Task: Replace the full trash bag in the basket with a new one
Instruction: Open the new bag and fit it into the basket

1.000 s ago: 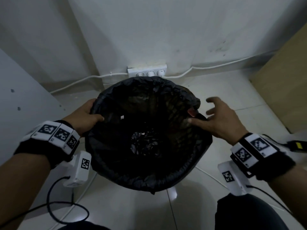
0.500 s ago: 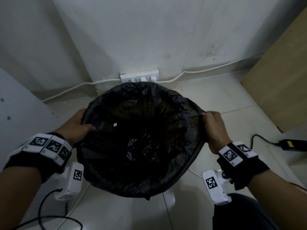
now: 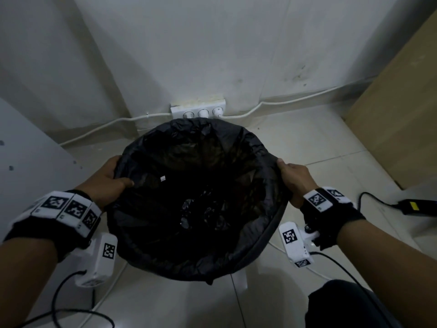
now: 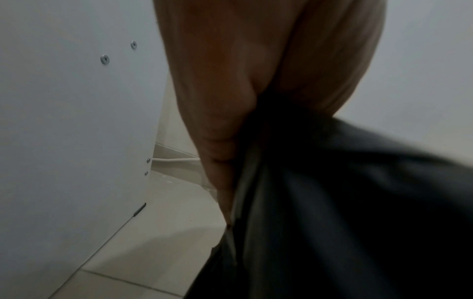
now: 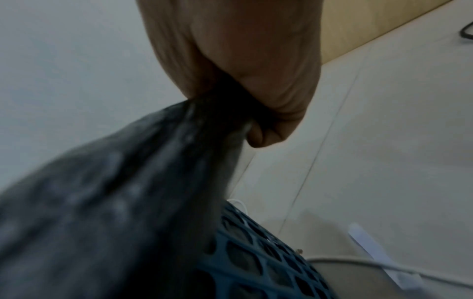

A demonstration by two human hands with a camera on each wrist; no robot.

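our left hand (image 3: 107, 183) has its grip curled over one edge of the black trash bag (image 3: 196, 200), thumb inside, and our right hand (image 3: 295, 178) has bunched the opposite edge in a closed grip, the bag lining the blue mesh basket (image 5: 261, 261) standing between them on the floor (image 3: 295, 143).

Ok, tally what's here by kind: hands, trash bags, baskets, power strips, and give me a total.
hands: 2, left hand and right hand, each gripping the bag's rim
black trash bag: 1
blue lattice basket: 1
white power strip: 1
Total: 5
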